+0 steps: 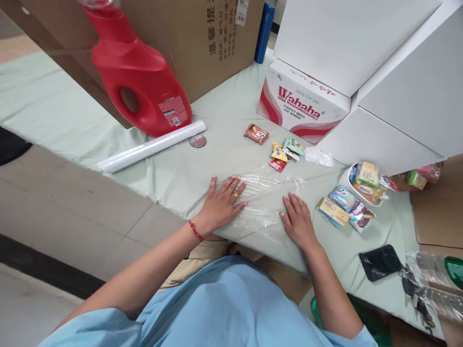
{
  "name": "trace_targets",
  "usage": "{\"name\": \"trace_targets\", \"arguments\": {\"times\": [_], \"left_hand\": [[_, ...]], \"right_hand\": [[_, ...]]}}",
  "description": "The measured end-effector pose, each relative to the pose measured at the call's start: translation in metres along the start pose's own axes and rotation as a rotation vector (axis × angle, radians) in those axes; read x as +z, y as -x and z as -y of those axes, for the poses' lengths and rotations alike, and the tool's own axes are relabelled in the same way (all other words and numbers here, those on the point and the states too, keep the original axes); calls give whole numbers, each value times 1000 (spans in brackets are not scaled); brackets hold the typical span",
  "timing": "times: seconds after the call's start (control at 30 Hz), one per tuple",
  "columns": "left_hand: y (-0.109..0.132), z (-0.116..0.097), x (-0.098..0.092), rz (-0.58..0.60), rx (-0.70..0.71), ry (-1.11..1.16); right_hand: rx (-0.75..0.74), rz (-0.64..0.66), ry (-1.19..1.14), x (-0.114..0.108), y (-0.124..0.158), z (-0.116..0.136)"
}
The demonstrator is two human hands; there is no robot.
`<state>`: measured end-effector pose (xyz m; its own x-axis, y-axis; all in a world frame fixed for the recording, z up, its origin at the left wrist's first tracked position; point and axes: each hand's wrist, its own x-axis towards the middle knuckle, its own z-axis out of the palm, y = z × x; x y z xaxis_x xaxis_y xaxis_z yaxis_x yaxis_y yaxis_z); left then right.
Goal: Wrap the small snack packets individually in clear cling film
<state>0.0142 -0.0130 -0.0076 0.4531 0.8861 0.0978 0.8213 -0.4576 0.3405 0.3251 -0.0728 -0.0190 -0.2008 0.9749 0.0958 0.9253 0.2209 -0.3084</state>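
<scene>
A sheet of clear plastic film [257, 207] lies spread and wrinkled on the table near its front edge. My left hand [223, 202] rests flat on the film's left side, fingers spread. On the right side of the film, my right hand [298, 221] lies with its fingers stretched out. Beyond the film sit a brown wafer packet [256, 134], a yellow snack packet [279, 152], a red packet [278, 164] and a mint-green packet [293, 145]. Beside them is a crumpled clear wrapper [319, 156].
At the left stand a red jug [144, 86] and a white roll [152, 146], with a round metal disc [197, 140] nearby. A Wahaha carton [304, 101] is behind. To the right are a snack-filled white bowl [347, 183], a black pouch [380, 263], keys [409, 284] and plastic bottles [430, 267].
</scene>
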Motion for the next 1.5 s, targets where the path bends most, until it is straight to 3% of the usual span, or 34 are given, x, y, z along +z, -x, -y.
{"name": "trace_targets", "arguments": {"times": [0.13,0.27,0.37,0.43,0.6,0.73,0.8,0.87,0.97,1.0,1.07,1.17,1.23,1.27,1.4,1.5], "left_hand": [[-4,10,-5,31,6,9],[-7,11,-6,9,22,22],[-6,10,-5,4,25,16],[-6,9,-4,11,23,1],[-6,9,-5,7,15,-19],[-6,7,-8,16,-4,-34],[-6,7,-8,19,-16,-40],[-6,7,-8,13,-23,-42],[-6,9,-5,-2,-37,-39],[-6,9,-4,-3,-41,-38],[-6,10,-2,2,-41,-39],[-7,10,-2,4,-36,-42],[-7,10,-3,-3,-31,-41],[-7,9,-3,-6,-31,-42],[-7,7,-4,-6,-43,-67],[-8,5,-4,4,-57,-105]], "right_hand": [[17,-14,-126,-10,6,-10],[119,-82,-359,-35,-15,-15],[245,-169,-388,-49,-55,-17],[237,-173,-286,-50,-92,-12],[178,-132,72,-28,-183,20],[247,-103,142,-19,-217,32],[310,-168,84,-24,-216,25],[342,-333,-49,-35,-205,12],[413,-540,-506,-54,-173,-4],[456,-529,-706,-58,-160,-5],[534,-387,-1054,-62,-132,-1],[581,-65,-1267,-52,-98,19],[557,72,-1216,-40,-83,31],[526,78,-1136,-34,-79,36],[259,-99,-651,-26,-73,43],[42,52,-403,-31,-73,47]]}}
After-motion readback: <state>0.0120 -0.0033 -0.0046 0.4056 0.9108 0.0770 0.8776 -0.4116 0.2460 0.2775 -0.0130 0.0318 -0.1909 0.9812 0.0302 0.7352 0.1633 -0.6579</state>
